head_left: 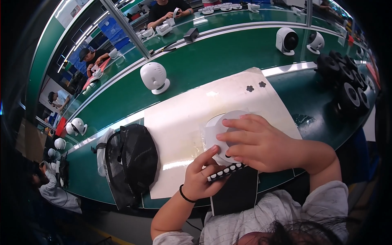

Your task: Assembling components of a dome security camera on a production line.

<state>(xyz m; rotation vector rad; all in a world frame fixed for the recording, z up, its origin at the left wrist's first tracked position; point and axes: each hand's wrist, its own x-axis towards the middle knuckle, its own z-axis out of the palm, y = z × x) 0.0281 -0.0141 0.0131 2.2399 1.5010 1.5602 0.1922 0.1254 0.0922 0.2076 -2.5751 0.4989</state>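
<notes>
A white round plastic part [211,136] lies on the pale sheet [175,122] in front of me. My right hand [261,143] rests over it, fingers stretched out and apart across its top, hiding much of it. Small black spots show on the part beside the right fingertips. In my left hand [202,175] is a black strip with white round dots [224,172], held between the fingers. The tip of a raised left finger comes up to the part's near edge. Below the strip a black flat sheet [234,194] hangs at the bench edge.
A black mesh bag [132,161] lies left of the pale sheet. Beyond it, white camera-like units [154,76] stand on the green belt [220,57], with more at the right [287,41]. Several black round parts [351,98] crowd the right end. Other people [167,12] work opposite and leftward.
</notes>
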